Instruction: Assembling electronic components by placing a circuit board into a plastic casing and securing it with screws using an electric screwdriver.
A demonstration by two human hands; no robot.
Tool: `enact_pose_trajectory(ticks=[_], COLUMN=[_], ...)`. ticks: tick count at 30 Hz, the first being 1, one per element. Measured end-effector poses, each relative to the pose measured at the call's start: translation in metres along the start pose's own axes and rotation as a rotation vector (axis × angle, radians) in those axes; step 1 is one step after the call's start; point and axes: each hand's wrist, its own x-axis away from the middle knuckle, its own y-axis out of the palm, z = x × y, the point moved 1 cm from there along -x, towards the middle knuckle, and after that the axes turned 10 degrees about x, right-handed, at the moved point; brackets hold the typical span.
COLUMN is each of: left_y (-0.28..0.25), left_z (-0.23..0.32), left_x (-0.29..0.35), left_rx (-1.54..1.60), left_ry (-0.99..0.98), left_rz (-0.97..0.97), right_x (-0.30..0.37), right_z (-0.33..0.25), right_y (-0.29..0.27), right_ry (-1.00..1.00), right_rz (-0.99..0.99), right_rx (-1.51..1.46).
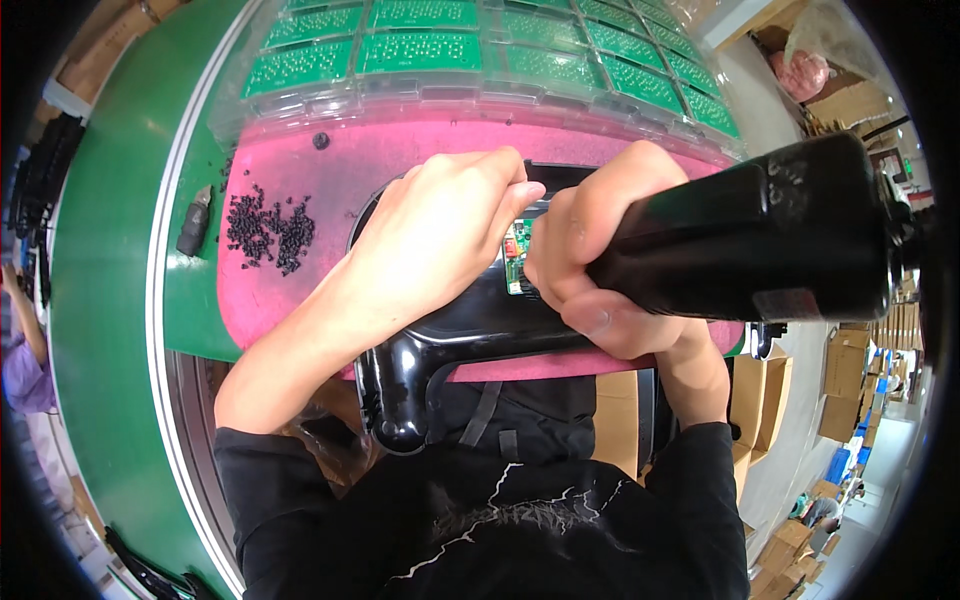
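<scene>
My right hand [610, 250] is wrapped round a black electric screwdriver [750, 235], whose body points toward the right. Its tip is hidden behind my fingers, close to a small green circuit board [516, 262]. That board sits in a glossy black plastic housing [470, 325] with a rounded arm bending toward me. Above the housing's left part, my left hand [445, 215] has its fingers curled and closed, thumb near the board; what they pinch, if anything, is hidden. Both hands almost meet over the board.
A pink mat [340, 150] lies under the housing. On it at left is a heap of small black screws [270, 233]. A dark short tool [195, 222] rests on the green table [110, 290]. Clear trays [420, 100] of green circuit boards stand at the back. Cardboard boxes [765, 405] are at right.
</scene>
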Motion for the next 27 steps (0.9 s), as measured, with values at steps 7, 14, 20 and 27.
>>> enact_pose_trajectory(ticks=[7, 14, 20, 27], left_y=[0.002, 0.001, -0.003, 0.003], left_z=[-0.001, 0.003, 0.003, 0.006], left_x=[0.0, 0.003, 0.0, -0.002], left_rx=[0.026, -0.007, -0.01, 0.11], left_ry=[0.029, 0.076, 0.166, 0.246], left_rz=[-0.036, -0.078, -0.221, -0.255], right_x=[-0.001, 0.007, 0.016, 0.021], right_z=[0.006, -0.004, -0.006, -0.016], right_y=[0.001, 0.003, -0.006, -0.028], right_ry=[-0.044, 0.067, -0.031, -0.15], right_rz=[-0.003, 0.068, 0.302, 0.37], right_rx=[-0.147, -0.278, -0.21, -0.286])
